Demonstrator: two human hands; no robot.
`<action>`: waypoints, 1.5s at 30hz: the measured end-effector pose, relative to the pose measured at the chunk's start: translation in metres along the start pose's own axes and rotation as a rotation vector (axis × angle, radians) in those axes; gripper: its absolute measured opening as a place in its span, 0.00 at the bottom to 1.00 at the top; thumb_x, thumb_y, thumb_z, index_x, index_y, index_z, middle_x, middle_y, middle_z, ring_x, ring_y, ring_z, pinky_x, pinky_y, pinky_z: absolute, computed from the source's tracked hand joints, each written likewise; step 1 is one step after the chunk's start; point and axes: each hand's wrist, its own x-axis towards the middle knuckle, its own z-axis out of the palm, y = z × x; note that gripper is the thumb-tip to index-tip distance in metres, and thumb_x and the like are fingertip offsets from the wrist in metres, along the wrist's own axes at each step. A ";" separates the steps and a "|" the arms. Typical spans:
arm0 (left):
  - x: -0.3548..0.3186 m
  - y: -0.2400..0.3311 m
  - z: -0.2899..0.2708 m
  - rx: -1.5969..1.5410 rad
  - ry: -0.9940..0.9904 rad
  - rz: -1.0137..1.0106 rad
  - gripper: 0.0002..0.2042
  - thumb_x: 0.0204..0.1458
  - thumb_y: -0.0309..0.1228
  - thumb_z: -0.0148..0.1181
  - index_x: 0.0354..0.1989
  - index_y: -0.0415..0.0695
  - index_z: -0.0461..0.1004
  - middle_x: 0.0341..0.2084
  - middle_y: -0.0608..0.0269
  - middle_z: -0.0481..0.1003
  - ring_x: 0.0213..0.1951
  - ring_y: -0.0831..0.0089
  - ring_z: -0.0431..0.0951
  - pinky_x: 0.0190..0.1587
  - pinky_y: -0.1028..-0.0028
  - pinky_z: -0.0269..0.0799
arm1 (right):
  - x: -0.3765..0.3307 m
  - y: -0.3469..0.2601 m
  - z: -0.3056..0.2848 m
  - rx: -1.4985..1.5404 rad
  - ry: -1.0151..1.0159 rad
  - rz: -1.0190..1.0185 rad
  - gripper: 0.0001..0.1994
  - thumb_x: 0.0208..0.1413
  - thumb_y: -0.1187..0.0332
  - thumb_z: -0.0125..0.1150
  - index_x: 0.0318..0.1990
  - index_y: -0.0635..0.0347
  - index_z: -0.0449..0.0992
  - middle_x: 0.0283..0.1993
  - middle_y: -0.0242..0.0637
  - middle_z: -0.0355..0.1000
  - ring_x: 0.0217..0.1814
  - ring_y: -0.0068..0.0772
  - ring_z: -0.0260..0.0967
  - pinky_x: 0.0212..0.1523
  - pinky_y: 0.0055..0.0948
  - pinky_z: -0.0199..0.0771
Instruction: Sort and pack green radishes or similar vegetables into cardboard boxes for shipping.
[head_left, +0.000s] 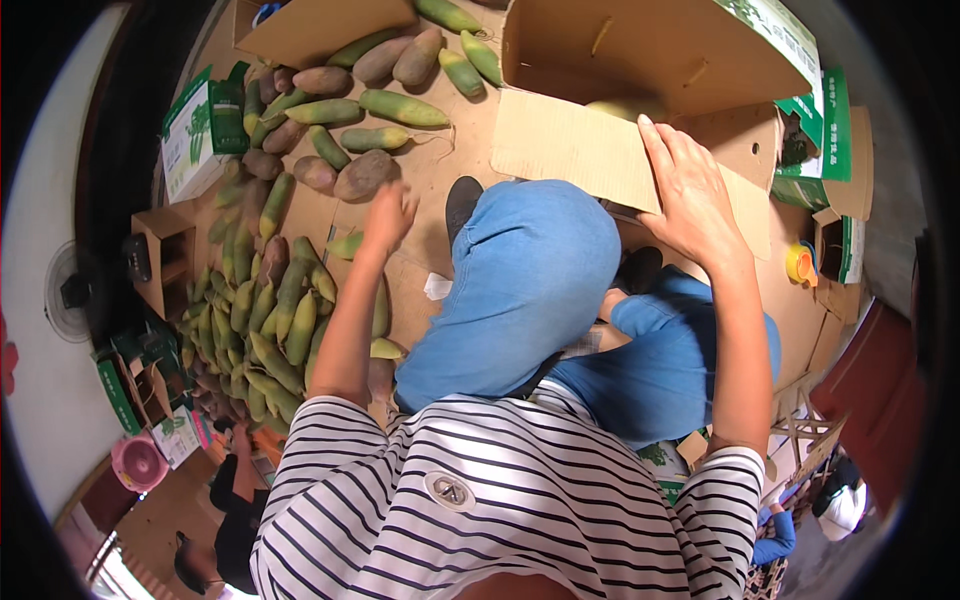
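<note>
My left hand [388,218] is closed, its fingers curled, just beside a brownish-purple root vegetable [366,176]. Whether anything is in that hand is hidden. Flat across the folded-out flap [575,150] of a cardboard carton [650,50] lies my right hand [690,195], fingers extended. The carton stands open beyond my knees, and part of a greenish vegetable [628,106] shows inside it. Green radishes [405,108] and more brownish roots spread over the cardboard floor left of the carton.
A large heap of green radishes [260,330] covers the left side. Green-and-white cartons stand at the left [195,135] and right [845,130]. A yellow tape roll [800,264] lies at the right. A pink fan [139,463] and other people [240,500] appear lower down.
</note>
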 end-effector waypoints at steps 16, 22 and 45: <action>-0.046 -0.121 0.079 0.606 -0.390 -0.205 0.23 0.51 0.26 0.56 0.58 0.47 0.63 0.54 0.56 0.66 0.57 0.60 0.65 0.54 0.57 0.65 | 0.014 0.007 -0.003 0.091 -0.073 0.022 0.53 0.34 0.51 0.74 0.69 0.57 0.52 0.67 0.48 0.55 0.70 0.50 0.50 0.70 0.45 0.48; -0.022 -0.105 0.071 0.632 -0.591 -0.270 0.22 0.50 0.26 0.57 0.56 0.47 0.66 0.52 0.56 0.66 0.56 0.56 0.66 0.53 0.57 0.66 | 0.019 0.003 0.005 0.008 -0.030 0.055 0.56 0.29 0.58 0.78 0.69 0.56 0.51 0.59 0.49 0.60 0.63 0.49 0.57 0.66 0.44 0.55; -0.009 0.125 -0.150 -1.003 0.583 0.242 0.33 0.47 0.21 0.67 0.62 0.36 0.56 0.59 0.50 0.64 0.59 0.62 0.67 0.61 0.64 0.64 | 0.007 0.015 0.012 0.037 0.056 -0.073 0.52 0.29 0.68 0.77 0.67 0.56 0.55 0.50 0.42 0.63 0.54 0.44 0.62 0.56 0.40 0.62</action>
